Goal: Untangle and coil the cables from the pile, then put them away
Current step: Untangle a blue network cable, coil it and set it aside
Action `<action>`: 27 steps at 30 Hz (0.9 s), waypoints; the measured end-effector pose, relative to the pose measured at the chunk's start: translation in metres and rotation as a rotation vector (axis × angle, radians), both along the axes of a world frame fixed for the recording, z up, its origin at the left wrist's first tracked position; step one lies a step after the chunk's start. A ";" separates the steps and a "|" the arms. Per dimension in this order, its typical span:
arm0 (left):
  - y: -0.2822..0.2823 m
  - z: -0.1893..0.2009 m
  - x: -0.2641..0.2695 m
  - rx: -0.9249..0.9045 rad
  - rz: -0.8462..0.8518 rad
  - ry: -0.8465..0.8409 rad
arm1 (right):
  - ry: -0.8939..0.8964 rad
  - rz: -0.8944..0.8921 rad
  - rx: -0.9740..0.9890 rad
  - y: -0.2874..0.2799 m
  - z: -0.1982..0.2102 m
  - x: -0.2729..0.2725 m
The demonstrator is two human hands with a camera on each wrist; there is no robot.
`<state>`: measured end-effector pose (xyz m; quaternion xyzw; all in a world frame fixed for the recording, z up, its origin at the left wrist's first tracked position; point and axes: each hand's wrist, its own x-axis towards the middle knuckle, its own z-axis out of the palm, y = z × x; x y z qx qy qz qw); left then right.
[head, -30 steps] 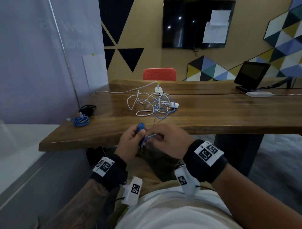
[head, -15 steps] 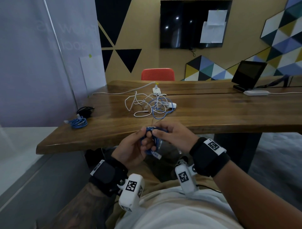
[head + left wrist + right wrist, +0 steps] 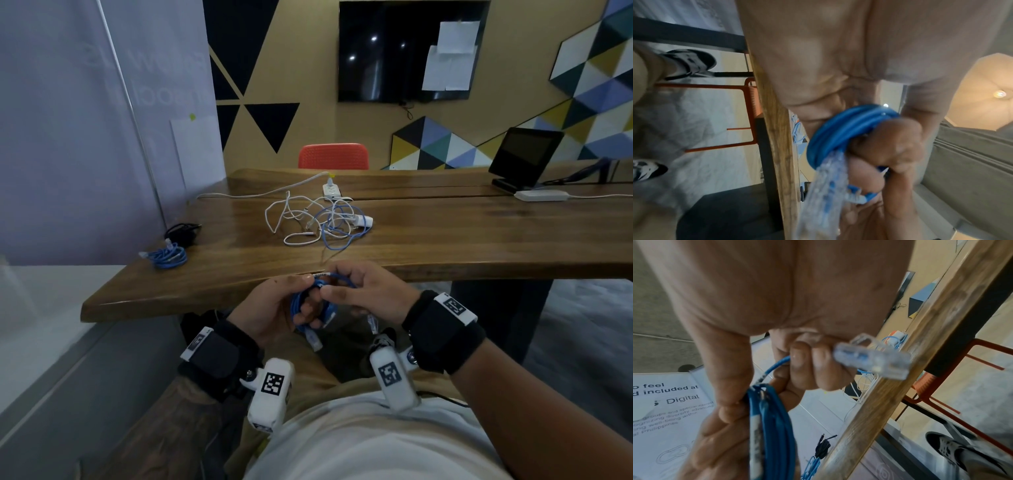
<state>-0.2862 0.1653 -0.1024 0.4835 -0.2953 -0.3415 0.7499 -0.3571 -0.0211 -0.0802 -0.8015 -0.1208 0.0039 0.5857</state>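
Ethernet cable [image 3: 310,303] coil gripped in left hand [image 3: 274,310]; right hand [image 3: 363,296] pinching tail end, wrap snug, tuck plug [image 3: 872,356].

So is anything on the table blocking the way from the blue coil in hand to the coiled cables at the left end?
Nothing visible: both hands hold the blue cable off the near edge; bare table leads to the coiled blue cable.

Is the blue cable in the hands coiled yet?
Mostly coiled: the blue cable forms stacked loops in the left hand; the right hand holds its loose end.
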 end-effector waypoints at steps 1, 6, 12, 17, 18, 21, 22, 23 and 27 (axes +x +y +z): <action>-0.001 -0.002 0.001 0.015 0.025 -0.011 | 0.000 0.007 -0.012 0.001 0.001 -0.001; -0.016 -0.014 -0.001 0.117 0.286 -0.090 | -0.060 -0.046 -0.121 0.001 -0.002 -0.001; -0.031 -0.019 -0.008 0.092 0.548 -0.110 | -0.120 -0.180 -0.227 0.002 -0.007 0.005; -0.024 -0.019 0.003 -0.004 0.497 -0.159 | -0.146 -0.219 -0.211 0.003 -0.008 0.006; -0.021 -0.019 0.006 -0.023 0.445 -0.183 | -0.148 -0.226 -0.178 0.002 -0.009 0.006; -0.018 -0.020 0.009 -0.032 0.356 -0.189 | -0.140 -0.241 -0.073 0.000 -0.011 0.009; -0.020 -0.020 0.008 -0.011 0.377 -0.190 | -0.141 -0.251 -0.073 0.001 -0.011 0.009; -0.021 -0.019 0.007 0.015 0.415 -0.195 | -0.145 -0.253 -0.066 0.002 -0.011 0.009; -0.021 -0.015 0.007 0.055 0.579 -0.275 | -0.153 -0.235 -0.045 0.002 -0.010 0.009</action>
